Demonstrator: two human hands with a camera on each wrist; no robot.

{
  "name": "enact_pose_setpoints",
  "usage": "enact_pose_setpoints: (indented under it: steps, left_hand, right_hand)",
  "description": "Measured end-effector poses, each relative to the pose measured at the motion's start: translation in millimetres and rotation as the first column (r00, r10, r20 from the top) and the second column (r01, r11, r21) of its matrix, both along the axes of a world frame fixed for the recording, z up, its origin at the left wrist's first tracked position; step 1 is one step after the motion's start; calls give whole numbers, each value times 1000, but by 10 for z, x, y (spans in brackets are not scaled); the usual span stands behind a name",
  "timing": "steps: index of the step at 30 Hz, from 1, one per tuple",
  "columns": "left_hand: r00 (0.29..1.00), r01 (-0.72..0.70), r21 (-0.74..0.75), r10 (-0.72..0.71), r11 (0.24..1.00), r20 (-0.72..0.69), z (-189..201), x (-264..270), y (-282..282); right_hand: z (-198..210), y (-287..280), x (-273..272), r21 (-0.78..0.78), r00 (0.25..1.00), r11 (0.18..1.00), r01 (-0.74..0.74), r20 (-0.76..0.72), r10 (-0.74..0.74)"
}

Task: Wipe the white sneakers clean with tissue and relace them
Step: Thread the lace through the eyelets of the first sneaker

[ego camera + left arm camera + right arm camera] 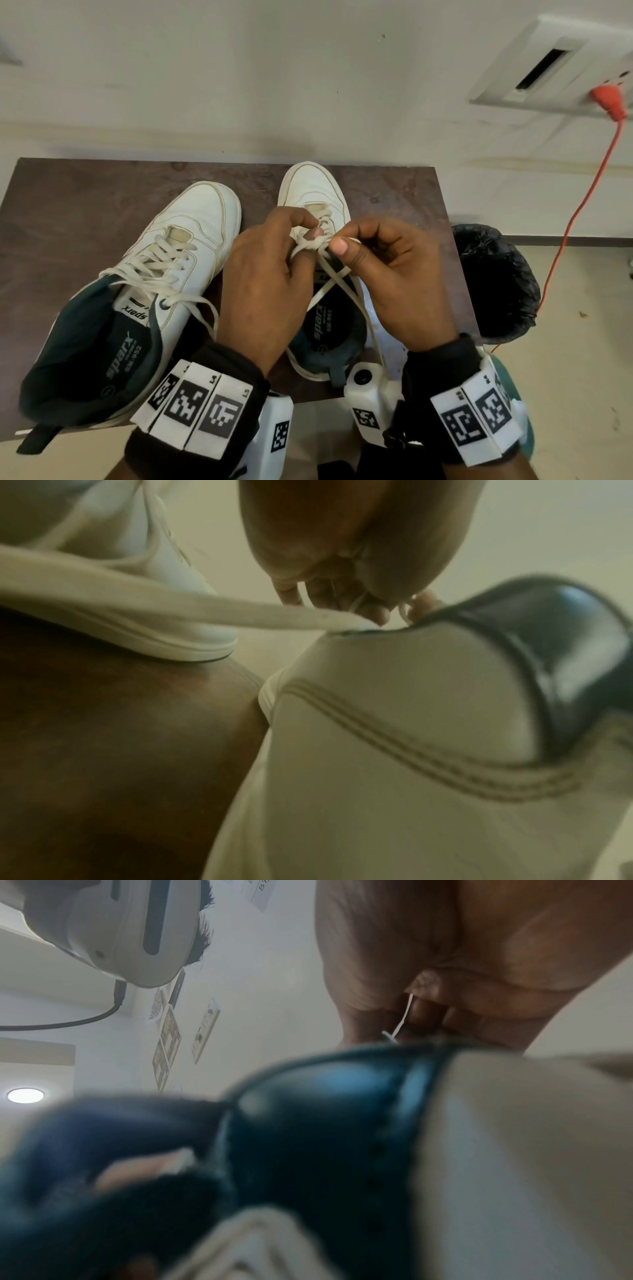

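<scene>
Two white sneakers with dark green linings stand on a dark brown table (68, 212). The left sneaker (191, 233) is laced, its lace ends lying loose. Over the right sneaker (313, 192) both hands meet at a knot in its cream lace (310, 244). My left hand (274, 267) pinches the lace at the knot, and my right hand (387, 267) pinches the other strand beside it. Two lace tails (337, 279) run back across the shoe opening. In the left wrist view the curled fingers (346, 599) hold thin lace above the sneaker's side (394, 723). The right wrist view shows the lace (404, 1015) in the fingers.
A bin lined with a black bag (493, 284) stands right of the table. An orange cable (579, 205) hangs from a wall socket (555, 65) at upper right. The wall rises just behind the table's far edge. The floor shows at right.
</scene>
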State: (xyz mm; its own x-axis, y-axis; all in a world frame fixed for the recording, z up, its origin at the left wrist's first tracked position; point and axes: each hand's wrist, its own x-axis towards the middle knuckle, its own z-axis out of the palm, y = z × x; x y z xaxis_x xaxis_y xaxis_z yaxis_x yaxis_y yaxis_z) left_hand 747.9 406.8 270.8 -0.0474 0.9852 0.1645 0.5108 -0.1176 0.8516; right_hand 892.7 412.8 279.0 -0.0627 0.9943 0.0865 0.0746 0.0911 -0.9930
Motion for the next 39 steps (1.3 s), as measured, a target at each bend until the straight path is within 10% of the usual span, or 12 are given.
enact_pose_setpoints:
  steps: [7, 13, 19, 27, 32, 39]
  left_hand:
    - [923, 7, -37, 8, 999, 385, 56, 62, -3]
    - [913, -53, -30, 61, 998, 402, 40, 59, 7]
    - [689, 104, -166, 49, 981, 723, 88, 67, 21]
    - [630, 63, -72, 17, 995, 776, 87, 40, 57]
    - [981, -4, 137, -23, 991, 195, -11, -35, 41]
    - [913, -103, 77, 125, 992, -389, -14, -243, 59]
  right_hand:
    - [-4, -3, -1, -4, 1000, 1000, 14, 20, -14]
    - [15, -1, -16, -2, 1000, 1000, 7, 21, -7]
    - [1, -6, 0, -10, 1000, 1000, 14, 27, -14]
    - [16, -1, -6, -18, 999, 999, 35, 22, -35]
    - [-15, 18, 14, 20, 996, 997, 76, 34, -77]
    - [4, 23, 83, 8, 993, 994, 108, 43, -108]
